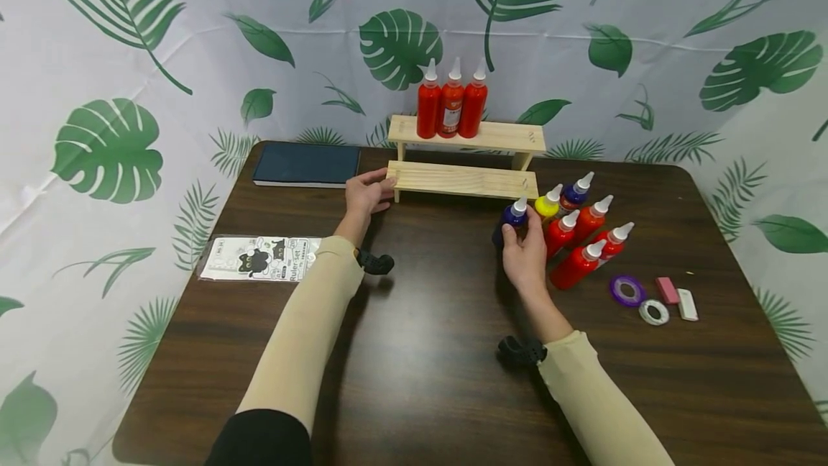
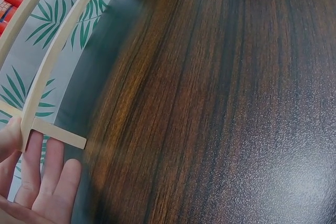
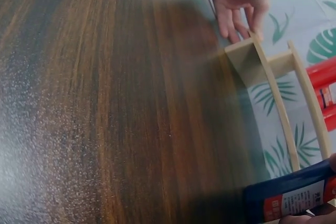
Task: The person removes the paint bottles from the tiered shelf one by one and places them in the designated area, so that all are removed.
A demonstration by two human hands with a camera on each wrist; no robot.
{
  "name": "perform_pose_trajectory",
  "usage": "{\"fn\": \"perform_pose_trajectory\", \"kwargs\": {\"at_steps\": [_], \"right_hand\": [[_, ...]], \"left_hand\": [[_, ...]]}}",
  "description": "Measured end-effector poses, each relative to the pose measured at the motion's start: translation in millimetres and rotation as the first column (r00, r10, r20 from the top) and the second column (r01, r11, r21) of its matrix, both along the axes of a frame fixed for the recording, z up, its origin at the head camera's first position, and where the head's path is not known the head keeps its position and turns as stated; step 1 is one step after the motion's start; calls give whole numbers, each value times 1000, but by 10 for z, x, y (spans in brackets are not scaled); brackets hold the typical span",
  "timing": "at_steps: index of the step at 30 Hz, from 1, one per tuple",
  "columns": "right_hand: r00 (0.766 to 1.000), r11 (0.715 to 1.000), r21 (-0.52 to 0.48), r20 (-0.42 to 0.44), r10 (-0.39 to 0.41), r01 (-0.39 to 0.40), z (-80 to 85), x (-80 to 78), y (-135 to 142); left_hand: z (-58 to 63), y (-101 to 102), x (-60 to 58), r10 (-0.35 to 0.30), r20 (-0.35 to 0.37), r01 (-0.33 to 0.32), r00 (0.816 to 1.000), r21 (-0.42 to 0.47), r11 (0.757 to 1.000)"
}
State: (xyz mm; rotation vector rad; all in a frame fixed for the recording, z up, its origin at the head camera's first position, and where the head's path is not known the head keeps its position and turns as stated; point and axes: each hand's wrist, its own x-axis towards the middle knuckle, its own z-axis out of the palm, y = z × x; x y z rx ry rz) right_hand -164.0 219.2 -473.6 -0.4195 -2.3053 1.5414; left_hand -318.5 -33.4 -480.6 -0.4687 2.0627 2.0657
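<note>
A two-tier wooden shelf (image 1: 462,179) stands at the back of the table. My left hand (image 1: 365,198) pinches the left end of its lower step, thumb above and fingers (image 2: 51,169) beneath. At the shelf's right end, my right hand (image 1: 525,254) grips a dark blue paint bottle (image 1: 514,215) with a white nozzle. That bottle's label (image 3: 303,201) shows in the right wrist view, where it lies beside the lower step. On the upper step, several red paint bottles (image 1: 451,108) stand in a row at the left.
Right of my right hand are a yellow bottle (image 1: 547,204), another blue bottle (image 1: 576,193) and several red bottles (image 1: 578,265). Farther right lie a purple tape roll (image 1: 627,291), a white roll (image 1: 654,313) and a pink eraser (image 1: 667,290). A dark book (image 1: 307,164) and a ruler set (image 1: 259,259) lie left.
</note>
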Motion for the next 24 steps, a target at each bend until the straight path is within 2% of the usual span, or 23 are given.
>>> {"fn": "perform_pose_trajectory", "kwargs": {"at_steps": [6,12,16,19,21,24], "right_hand": [[1000,1000,-25,14,17,-17,27,-6,15],[1000,999,42,-6,26,-26,218,11,24],[997,984,178,-61,42,-31,463,34,17],[993,952,301,-87,76,-46,710,-15,32],[991,927,367,-73,108,-74,878,-95,60],[987,893,424,3,163,-149,1110,-290,98]], "left_hand": [[-9,-3,6,-1,-5,1,1000,-16,1000],[1,6,-4,2,-18,-2,1000,-1,1000],[5,17,1,-8,-8,8,1000,8,1000],[3,17,2,-6,-8,6,1000,3,1000],[0,15,1,-3,-10,3,1000,0,1000],[-1,9,1,0,-13,0,1000,-2,1000]]}}
